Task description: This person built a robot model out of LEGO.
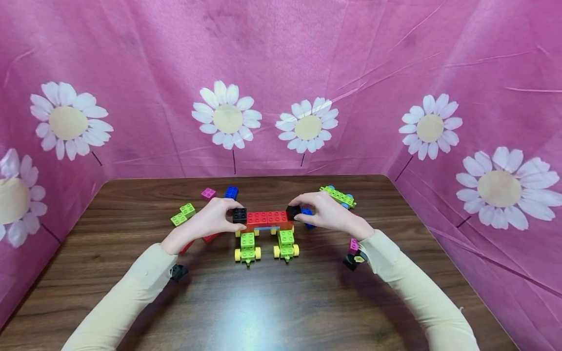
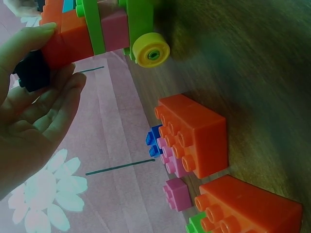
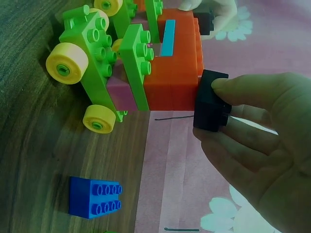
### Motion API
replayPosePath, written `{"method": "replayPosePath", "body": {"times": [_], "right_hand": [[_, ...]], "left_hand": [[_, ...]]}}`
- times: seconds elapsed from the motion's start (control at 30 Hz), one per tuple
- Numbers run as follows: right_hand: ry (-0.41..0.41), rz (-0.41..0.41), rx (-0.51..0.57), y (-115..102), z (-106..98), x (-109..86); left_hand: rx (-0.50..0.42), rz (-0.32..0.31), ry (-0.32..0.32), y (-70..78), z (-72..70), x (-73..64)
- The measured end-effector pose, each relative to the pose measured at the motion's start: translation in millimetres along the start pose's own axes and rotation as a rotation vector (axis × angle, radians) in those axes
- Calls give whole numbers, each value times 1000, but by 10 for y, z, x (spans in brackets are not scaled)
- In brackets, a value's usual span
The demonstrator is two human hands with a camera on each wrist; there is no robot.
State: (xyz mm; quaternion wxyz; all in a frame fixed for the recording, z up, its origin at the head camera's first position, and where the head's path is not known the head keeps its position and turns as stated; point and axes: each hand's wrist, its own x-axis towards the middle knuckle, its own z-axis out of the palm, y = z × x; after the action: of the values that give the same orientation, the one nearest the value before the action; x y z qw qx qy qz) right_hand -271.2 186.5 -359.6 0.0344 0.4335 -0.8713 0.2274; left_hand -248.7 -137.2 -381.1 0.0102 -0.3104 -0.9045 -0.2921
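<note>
A toy vehicle of bricks stands mid-table. Its top is a row of red bricks (image 1: 266, 219) over two lime-green wheeled bases (image 1: 248, 251) with yellow wheels (image 3: 67, 63). At the row's left end my left hand (image 1: 212, 216) grips a black brick (image 1: 239, 215), its thumb reaching onto the neighbouring red brick in the left wrist view. My right hand (image 1: 327, 210) pinches another black brick (image 3: 211, 101) between thumb and fingers at the right end. In the right wrist view that brick sits tilted against the red end. Pink bricks (image 3: 121, 89) show between the green parts.
Left of the vehicle lie lime-green bricks (image 1: 182, 215), a pink brick (image 1: 208, 193), a blue brick (image 1: 231, 192) and red bricks (image 2: 194, 136). Behind my right hand are a lime-green wheeled base (image 1: 338, 196) and another blue brick (image 3: 95, 198). A pink flowered cloth (image 1: 272, 48) encloses the table.
</note>
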Motion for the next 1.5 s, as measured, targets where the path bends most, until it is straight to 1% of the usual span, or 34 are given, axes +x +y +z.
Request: {"method": "replayPosePath", "body": {"times": [0.13, 0.3, 0.43, 0.63, 0.87, 1.03, 1.2, 1.5], "right_hand": [[-6, -5, -22, -1, 0, 9], [-25, -33, -41, -22, -21, 39], [-31, -47, -39, -11, -21, 61], [-17, -61, -25, -7, -16, 69], [-15, -88, -43, -49, -17, 78], [-19, -80, -46, -73, -29, 78], [-23, -64, -62, -95, -38, 92], [-24, -37, -69, -104, -20, 110]], "left_hand": [[1, 4, 0, -17, 6, -4], [6, 8, 1, -21, 9, -4], [12, 5, -1, -22, 13, 6], [25, 9, -3, -27, 13, 17], [14, 5, -14, -16, -3, 6], [16, 13, -9, 4, -14, 4], [28, 37, 3, 2, -11, -4], [21, 42, 7, -14, -8, 2]]}}
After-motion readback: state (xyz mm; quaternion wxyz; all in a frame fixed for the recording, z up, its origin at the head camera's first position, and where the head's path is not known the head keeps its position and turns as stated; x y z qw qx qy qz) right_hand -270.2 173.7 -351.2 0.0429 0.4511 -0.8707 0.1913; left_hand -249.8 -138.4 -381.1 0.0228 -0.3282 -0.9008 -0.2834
